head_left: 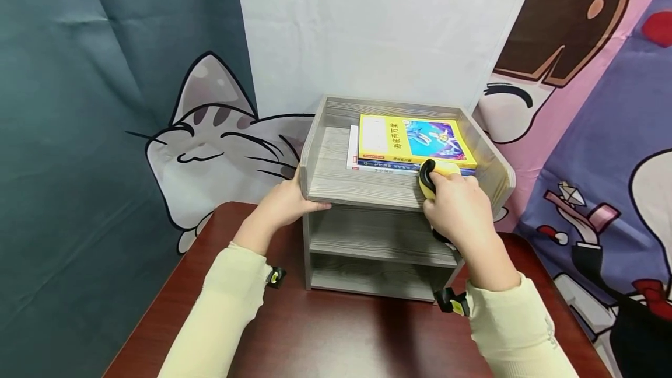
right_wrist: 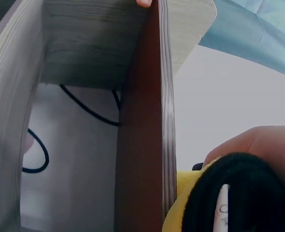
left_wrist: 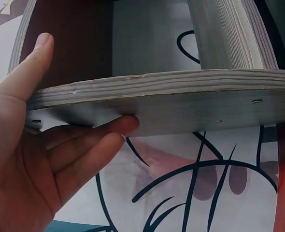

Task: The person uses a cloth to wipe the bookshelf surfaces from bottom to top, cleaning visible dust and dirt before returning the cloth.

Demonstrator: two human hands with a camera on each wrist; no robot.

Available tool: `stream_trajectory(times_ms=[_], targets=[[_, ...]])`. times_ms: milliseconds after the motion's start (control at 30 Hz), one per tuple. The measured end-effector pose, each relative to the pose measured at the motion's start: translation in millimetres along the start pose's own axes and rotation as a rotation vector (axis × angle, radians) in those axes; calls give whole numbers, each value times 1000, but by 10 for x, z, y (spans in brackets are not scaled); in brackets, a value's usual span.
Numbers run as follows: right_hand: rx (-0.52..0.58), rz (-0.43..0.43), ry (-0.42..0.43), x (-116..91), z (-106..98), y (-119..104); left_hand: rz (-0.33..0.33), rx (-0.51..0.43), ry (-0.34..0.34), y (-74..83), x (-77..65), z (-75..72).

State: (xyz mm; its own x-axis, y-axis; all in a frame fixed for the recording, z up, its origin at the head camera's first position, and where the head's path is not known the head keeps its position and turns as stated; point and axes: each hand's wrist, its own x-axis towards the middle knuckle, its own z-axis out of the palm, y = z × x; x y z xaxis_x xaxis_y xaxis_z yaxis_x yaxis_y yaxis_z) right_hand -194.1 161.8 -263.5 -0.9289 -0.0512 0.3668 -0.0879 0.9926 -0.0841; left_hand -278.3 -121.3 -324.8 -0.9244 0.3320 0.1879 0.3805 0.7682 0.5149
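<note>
A small grey wood-grain desk shelf [head_left: 367,188] stands on the table. My left hand [head_left: 283,200] grips its left side panel [left_wrist: 181,111], thumb on the inner side under the top board and fingers [left_wrist: 94,145] along the outer face. My right hand [head_left: 462,203] holds a folded yellow cloth with a black fuzzy edge [head_left: 427,179] at the top board's front edge, near the right end. A white tag with dark marks [right_wrist: 221,210] shows on the cloth. Just behind it lie stacked books, a yellow one [head_left: 401,139] uppermost with a blue-purple cover picture.
Beneath the top board the shelf has a middle board [head_left: 383,244] and a bottom board [head_left: 373,282]. The table [head_left: 320,337] is dark red-brown. Behind it hangs a printed cloth backdrop [head_left: 199,144] with a cartoon cat.
</note>
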Motion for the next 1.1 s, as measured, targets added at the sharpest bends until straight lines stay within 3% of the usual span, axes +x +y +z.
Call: stream_trajectory(times_ms=[500, 1100], targets=[[15, -11, -10, 67, 85, -338, 38, 37, 29, -23, -32, 25], [81, -7, -49, 164, 152, -688, 19, 9, 17, -9, -41, 24]])
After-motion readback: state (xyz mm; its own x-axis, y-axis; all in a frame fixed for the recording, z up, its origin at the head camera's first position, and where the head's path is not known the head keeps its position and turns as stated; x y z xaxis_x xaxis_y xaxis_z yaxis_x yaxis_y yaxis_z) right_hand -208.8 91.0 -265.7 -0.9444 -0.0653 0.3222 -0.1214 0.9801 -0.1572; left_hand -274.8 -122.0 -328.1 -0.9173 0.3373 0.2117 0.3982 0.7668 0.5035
